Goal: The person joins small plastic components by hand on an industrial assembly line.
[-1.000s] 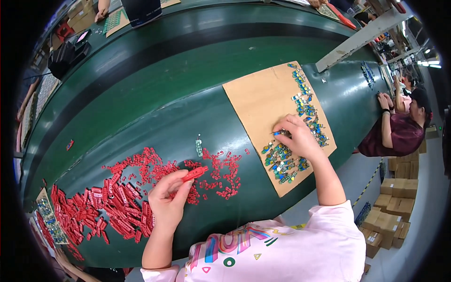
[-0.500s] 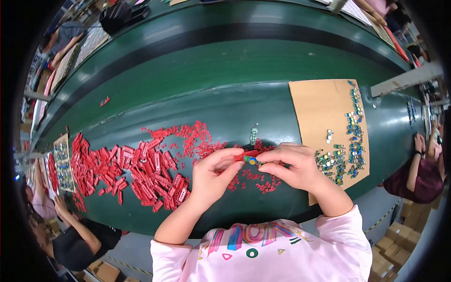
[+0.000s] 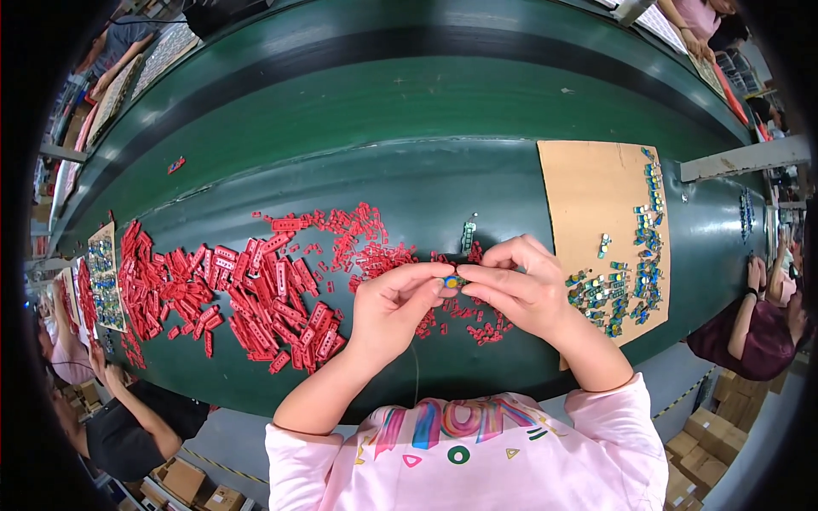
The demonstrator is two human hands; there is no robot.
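Between my two hands, above the dark green work surface, is a small circuit board [image 3: 452,282] with a round blue and yellow part. My left hand [image 3: 383,315] pinches its left side between thumb and fingers. From the other side, the thumb and forefinger of my right hand [image 3: 528,285] close on it. Fingers cover most of the piece, so any red casing around it is hidden. Small red plastic pieces [image 3: 486,330] lie scattered beneath and around my hands. Just beyond them sits a single green circuit board [image 3: 468,236].
Long red plastic casings [image 3: 277,298] are heaped to the left. A cardboard sheet [image 3: 588,187] on the right carries many small circuit boards [image 3: 648,247] along its right and near sides. A metal bar [image 3: 741,162] juts in at the right. Other people work at both ends.
My fingers have closed further around the piece, and the red casing that showed between my hands is now covered. The view has shifted slightly.
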